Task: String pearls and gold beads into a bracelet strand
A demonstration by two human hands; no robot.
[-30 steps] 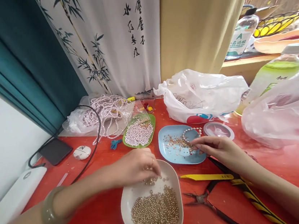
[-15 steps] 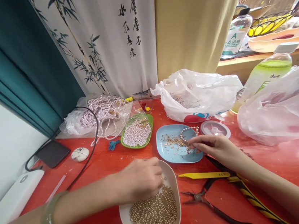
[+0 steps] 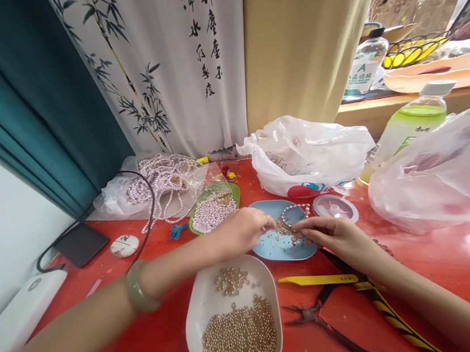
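Observation:
My left hand (image 3: 248, 228) is over the near left part of the blue tray (image 3: 265, 252), fingers pinched together; anything between them is too small to make out. My right hand (image 3: 334, 233) rests at the tray's right side, thumb and fingertips pressed together on something I cannot make out. In the tray lie small gold metal pins (image 3: 283, 227) and a curved strand of pearly beads (image 3: 294, 207), close to the right fingertips. Below my left forearm stands a white dish (image 3: 195, 341) with a big heap of gold beads (image 3: 242, 338) and a smaller group of beads (image 3: 231, 280).
Yellow tweezers (image 3: 318, 280), black-handled pliers (image 3: 316, 314) and a black-and-yellow tool (image 3: 388, 308) lie right of the dish. Behind are a green tray of pearl beads (image 3: 209, 213), bead strings (image 3: 162, 179), plastic bags (image 3: 309, 155), a round lid (image 3: 335, 209) and a bottle (image 3: 413, 125).
My left hand has moved from over the white dish, up and right, to the blue tray, uncovering the smaller bead group. My right hand stays at the tray's right side.

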